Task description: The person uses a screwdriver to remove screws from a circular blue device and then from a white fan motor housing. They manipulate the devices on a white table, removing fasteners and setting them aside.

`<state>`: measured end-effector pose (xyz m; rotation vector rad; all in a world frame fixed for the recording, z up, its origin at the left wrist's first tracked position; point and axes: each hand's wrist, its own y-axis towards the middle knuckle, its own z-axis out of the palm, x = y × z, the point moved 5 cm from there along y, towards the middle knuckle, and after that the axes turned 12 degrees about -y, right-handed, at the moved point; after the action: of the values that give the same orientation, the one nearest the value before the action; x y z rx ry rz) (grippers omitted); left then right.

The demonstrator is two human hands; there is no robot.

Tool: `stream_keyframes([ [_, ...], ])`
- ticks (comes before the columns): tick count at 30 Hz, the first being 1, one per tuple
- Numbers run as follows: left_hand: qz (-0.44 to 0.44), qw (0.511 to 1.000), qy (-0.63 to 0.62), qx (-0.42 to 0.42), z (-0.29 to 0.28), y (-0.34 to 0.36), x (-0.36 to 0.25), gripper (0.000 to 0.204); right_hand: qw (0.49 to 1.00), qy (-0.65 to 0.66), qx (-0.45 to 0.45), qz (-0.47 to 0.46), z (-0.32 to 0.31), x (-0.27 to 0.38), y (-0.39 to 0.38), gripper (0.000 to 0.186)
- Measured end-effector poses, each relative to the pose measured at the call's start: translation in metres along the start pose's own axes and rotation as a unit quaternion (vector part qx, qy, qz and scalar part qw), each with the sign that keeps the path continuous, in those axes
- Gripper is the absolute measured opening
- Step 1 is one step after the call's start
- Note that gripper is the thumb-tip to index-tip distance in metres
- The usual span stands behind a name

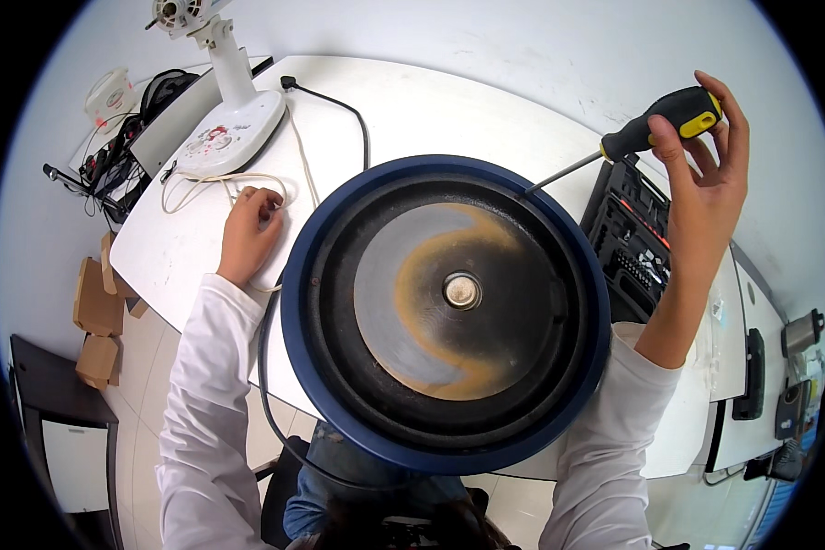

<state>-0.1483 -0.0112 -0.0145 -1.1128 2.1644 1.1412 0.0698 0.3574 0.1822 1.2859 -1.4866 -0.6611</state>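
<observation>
A round electric cooker base with a dark blue rim [304,367] stands before me on the white table. Inside it lies a heating plate [385,316], grey with brownish scorch marks, and a round metal button [462,291] at its centre. My right hand [706,174] grips a black and yellow screwdriver [674,119] by its handle. The blade slants down to the left, its tip at the inner edge of the far right rim. Left of the cooker, my left hand [250,234] rests on the table with curled fingers, beside a cream cord [192,194]. Anything inside those fingers is hidden.
A white fan stand [225,133] occupies the far left. A black plug cable [344,99] runs behind the cooker, and another dark cable [270,417] hangs at its near left. On the right lies an open black tool case [628,234]. Cardboard boxes [98,302] sit on the left.
</observation>
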Motion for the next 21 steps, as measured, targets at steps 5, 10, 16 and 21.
stream_keyframes([
  [5,-0.008,1.000,-0.002,-0.001,0.000,0.000,-0.001,0.015,0.994,0.103,0.026,0.039,-0.002,-0.008,0.003,0.056],
  [10,-0.009,1.000,-0.002,0.001,0.000,0.000,-0.002,0.015,0.981,0.170,0.012,0.096,0.003,-0.026,0.003,0.054],
  [16,-0.004,1.000,0.004,0.001,-0.001,0.000,-0.001,0.015,0.996,0.011,0.006,0.090,-0.005,-0.039,0.007,0.053],
  [21,-0.002,1.000,0.000,0.001,0.000,0.000,0.000,0.015,0.992,0.068,0.047,0.098,0.001,-0.036,0.006,0.053],
])
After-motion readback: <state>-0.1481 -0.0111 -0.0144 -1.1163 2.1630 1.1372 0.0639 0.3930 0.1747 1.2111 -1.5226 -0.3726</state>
